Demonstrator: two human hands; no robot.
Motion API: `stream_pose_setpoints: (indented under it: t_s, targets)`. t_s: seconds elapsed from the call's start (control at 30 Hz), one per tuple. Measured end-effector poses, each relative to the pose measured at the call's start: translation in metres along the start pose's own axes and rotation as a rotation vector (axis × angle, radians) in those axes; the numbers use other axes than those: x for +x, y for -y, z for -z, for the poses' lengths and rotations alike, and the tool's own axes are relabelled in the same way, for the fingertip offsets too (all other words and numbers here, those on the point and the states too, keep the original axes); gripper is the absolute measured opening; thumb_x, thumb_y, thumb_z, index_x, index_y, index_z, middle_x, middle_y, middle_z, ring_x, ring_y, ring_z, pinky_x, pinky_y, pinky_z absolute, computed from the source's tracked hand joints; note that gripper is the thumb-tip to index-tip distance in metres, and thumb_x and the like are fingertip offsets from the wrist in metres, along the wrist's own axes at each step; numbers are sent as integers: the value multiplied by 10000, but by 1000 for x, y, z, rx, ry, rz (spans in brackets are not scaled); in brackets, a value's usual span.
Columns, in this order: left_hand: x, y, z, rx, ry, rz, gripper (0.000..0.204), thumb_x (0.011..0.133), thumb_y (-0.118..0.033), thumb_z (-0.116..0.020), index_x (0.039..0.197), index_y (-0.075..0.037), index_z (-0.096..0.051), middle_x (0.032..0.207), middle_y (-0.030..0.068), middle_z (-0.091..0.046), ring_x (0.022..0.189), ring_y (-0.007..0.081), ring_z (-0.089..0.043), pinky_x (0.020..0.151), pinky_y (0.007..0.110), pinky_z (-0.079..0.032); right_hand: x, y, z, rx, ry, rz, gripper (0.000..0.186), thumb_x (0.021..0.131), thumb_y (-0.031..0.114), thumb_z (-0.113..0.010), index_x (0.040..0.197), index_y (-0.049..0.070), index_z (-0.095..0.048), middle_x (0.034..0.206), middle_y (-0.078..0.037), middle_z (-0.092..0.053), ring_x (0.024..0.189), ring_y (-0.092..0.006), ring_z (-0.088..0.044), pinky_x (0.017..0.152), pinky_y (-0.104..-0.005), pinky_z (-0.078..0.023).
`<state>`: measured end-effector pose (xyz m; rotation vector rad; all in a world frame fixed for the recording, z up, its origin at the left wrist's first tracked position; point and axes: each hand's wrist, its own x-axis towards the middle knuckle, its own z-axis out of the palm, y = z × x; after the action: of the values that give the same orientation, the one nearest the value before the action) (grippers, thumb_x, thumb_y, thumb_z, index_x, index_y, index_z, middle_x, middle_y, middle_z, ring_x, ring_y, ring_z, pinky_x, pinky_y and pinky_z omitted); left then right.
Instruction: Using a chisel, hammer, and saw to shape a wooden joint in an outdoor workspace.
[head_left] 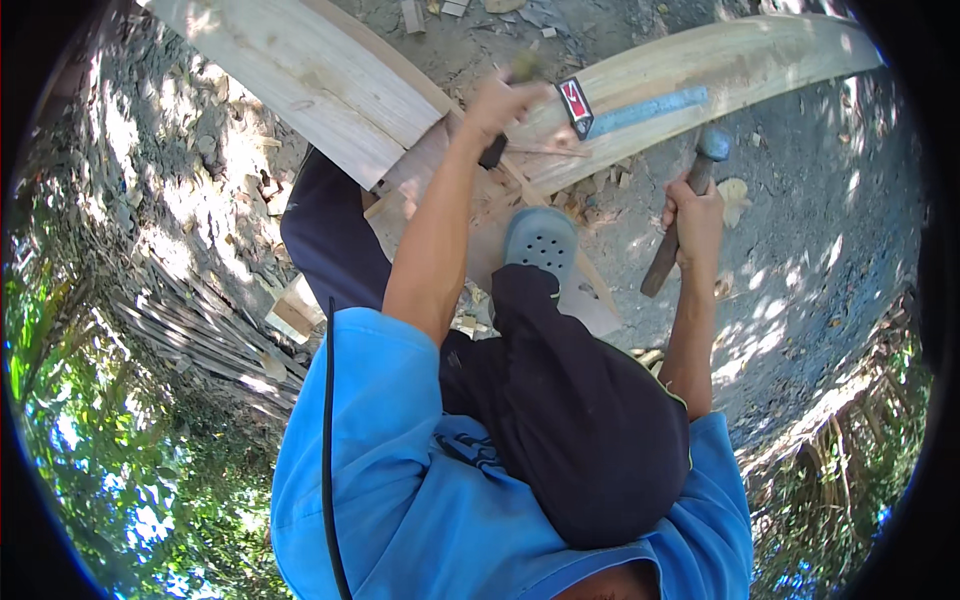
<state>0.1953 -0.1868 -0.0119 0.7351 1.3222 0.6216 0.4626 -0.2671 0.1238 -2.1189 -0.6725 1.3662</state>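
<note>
My left hand [497,108], blurred, is closed around a tool I cannot make out, with an olive top [523,68] above it and a dark part [492,152] below, over the junction of wooden pieces. My right hand [699,224] grips a hammer [665,266] by its wooden handle, metal head raised toward the top. A long pale board [240,70] runs diagonally at the upper left. A curved plank [780,65] lies at the upper right, carrying a metal square [650,108] with a dark and red stock. A thin strip [595,285] crosses beneath.
My foot in a grey clog [540,240] rests on a wooden base [598,310] between my arms. Dirt ground [820,220] holds wood chips and leaves. Thin sticks [230,345] and a small block [295,310] lie at the left. A black cable [330,440] runs along my left sleeve.
</note>
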Motion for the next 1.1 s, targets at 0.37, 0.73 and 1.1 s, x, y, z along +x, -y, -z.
stream_pose_setpoints:
  t_s: [0.37,0.73,1.1]
  targets:
    - [-18,-14,15,66,-101,-82,197,783,-173,-769,850,-23,-660,693,10,-615,557,73,-511,507,242,-410,-22,-35,-17,118,42,-117,114,789,63,-622,830,50,-517,599,-14,-510,441,-106,-476,426,-261,-377]
    - [0,-33,-50,138,130,-46,301,756,-266,-830,799,-42,-633,655,-2,-599,547,70,-536,520,228,-432,-7,-31,-2,125,32,-111,114,790,80,-630,834,42,-532,616,-9,-508,464,-98,-483,434,-264,-383]
    - [-2,-5,-80,407,293,77,433,717,-392,-822,908,-33,-676,759,20,-644,671,114,-589,629,288,-487,-7,-23,43,144,-70,-56,125,799,82,-644,862,55,-540,611,-3,-511,464,-93,-468,444,-251,-380]
